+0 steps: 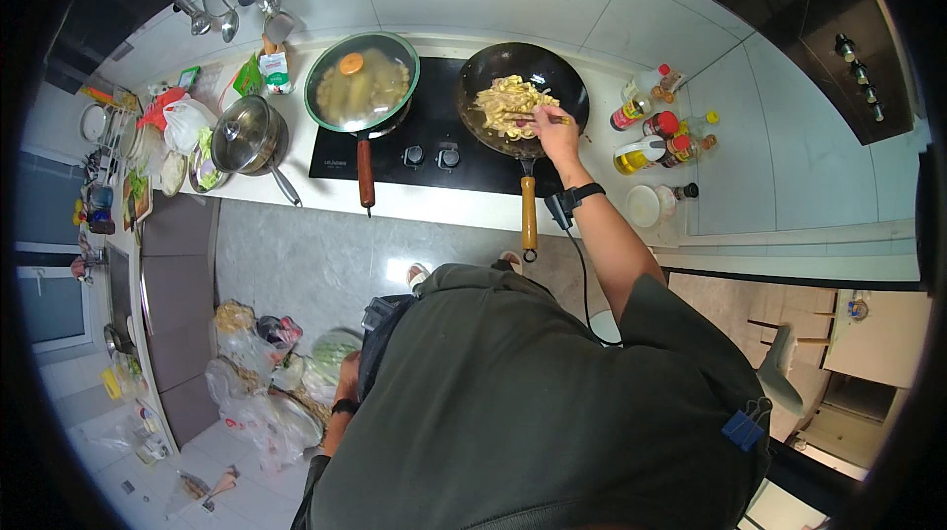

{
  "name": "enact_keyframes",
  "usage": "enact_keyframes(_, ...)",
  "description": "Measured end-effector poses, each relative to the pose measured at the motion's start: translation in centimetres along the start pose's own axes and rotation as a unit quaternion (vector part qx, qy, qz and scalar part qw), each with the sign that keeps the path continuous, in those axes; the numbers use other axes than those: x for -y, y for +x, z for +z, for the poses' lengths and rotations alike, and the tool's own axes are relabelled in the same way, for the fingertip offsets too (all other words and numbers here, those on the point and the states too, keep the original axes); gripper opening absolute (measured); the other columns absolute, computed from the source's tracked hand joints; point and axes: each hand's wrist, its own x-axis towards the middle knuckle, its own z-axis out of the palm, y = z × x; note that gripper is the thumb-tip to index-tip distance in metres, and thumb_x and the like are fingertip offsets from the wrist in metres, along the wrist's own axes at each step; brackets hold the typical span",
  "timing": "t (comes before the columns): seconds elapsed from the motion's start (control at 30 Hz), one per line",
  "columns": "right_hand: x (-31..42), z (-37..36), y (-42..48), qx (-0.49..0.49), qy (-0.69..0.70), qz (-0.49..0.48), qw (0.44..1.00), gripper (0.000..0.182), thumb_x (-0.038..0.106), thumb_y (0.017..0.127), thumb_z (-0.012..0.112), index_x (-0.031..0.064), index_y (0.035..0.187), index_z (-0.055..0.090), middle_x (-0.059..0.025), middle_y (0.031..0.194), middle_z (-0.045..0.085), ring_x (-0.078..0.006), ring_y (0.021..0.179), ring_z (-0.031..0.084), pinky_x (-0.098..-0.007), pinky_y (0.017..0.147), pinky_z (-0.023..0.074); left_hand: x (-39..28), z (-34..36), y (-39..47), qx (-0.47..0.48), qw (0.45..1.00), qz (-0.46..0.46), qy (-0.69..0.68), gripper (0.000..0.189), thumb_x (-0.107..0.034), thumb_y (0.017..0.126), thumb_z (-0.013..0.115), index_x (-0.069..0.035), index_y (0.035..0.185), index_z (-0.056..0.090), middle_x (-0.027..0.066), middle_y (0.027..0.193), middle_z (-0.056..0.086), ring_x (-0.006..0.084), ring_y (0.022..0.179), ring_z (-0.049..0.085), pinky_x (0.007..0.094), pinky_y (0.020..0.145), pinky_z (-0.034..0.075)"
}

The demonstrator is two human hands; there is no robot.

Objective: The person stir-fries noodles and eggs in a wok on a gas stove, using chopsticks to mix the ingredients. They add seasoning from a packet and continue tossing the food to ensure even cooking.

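Observation:
My right hand (pixel 556 134) grips wooden chopsticks (pixel 524 117), whose tips reach into pale yellow sliced food (pixel 507 97) in a dark wok (pixel 568 79). The wok rests on the right side of a black glass cooktop (pixel 433 97), its wooden handle (pixel 528 212) towards me. Down by my waist hangs my left hand (pixel 349 373), partly hidden by my body; its fingers cannot be made out. On the cooktop's left side, a pan with a green-rimmed glass lid (pixel 362 94) has food and liquid showing through.
Sauce and oil bottles (pixel 638 154) stand right of the cooktop, beside a small white bowl (pixel 643 206). To its left are a lidded steel saucepan (pixel 248 136) and plastic bags (pixel 189 123). Ladles (pixel 229 26) hang on the wall. Grocery bags (pixel 270 419) lie on the floor at left.

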Motion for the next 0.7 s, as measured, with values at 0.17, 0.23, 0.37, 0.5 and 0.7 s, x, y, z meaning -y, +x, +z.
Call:
enact_keyframes(0.17,-1.4,-2.1,2.0,-0.121,-0.135,-0.047,0.982,0.023,0.021,0.093,0.06,-0.0003,0.088,0.066,-0.0057,0.072,0.067,-0.0121,0.064,0.065,-0.0262,0.058,0.0514,-7.6,-1.4,-2.5,-0.018,0.999,-0.013,0.04,0.036,-0.028,0.092,0.046,0.0,0.101,0.066,0.0219,0.101,0.067,0.0345,0.098,0.064,0.038,0.084,0.048)
enact_keyframes(0.23,3.0,-1.2,0.4,-0.144,-0.168,-0.088,0.971,0.021,0.021,0.092,0.061,0.0006,0.089,0.067,-0.0048,0.071,0.067,-0.0113,0.063,0.065,-0.0269,0.058,0.0504,-10.5,-2.1,-4.4,-0.019,0.999,-0.037,0.034,0.036,-0.028,0.092,0.045,0.0,0.101,0.066,0.0222,0.101,0.066,0.0354,0.098,0.063,0.0381,0.084,0.048)
enact_keyframes(0.37,0.6,2.0,2.0,0.003,0.047,-0.032,0.998,0.023,0.023,0.089,0.064,0.0005,0.091,0.067,-0.0077,0.072,0.067,-0.0155,0.058,0.064,-0.0309,0.055,0.0494,-10.3,-2.5,-4.2,0.028,0.998,-0.04,0.05,0.036,-0.029,0.091,0.046,-0.001,0.103,0.067,0.0213,0.102,0.067,0.0362,0.098,0.063,0.0371,0.084,0.048)
enact_keyframes(0.5,1.0,0.0,4.0,-0.077,-0.101,-0.023,0.992,0.024,0.026,0.087,0.064,0.0026,0.087,0.068,-0.0118,0.072,0.067,-0.0221,0.061,0.064,-0.0337,0.057,0.0497,-5.6,-1.6,-3.3,-0.03,0.998,-0.047,-0.012,0.035,-0.027,0.091,0.048,-0.001,0.105,0.067,0.0189,0.103,0.068,0.033,0.098,0.064,0.0352,0.085,0.048)
enact_keyframes(0.7,-0.1,-1.0,6.9,-0.055,-0.031,-0.016,0.998,0.027,0.028,0.088,0.066,0.0017,0.087,0.069,-0.0096,0.07,0.066,-0.0199,0.063,0.064,-0.0334,0.059,0.0486,-6.7,-1.4,-3.3,-0.016,0.995,-0.088,-0.048,0.035,-0.025,0.091,0.05,0.002,0.105,0.067,0.0169,0.102,0.069,0.026,0.097,0.065,0.0343,0.084,0.048)
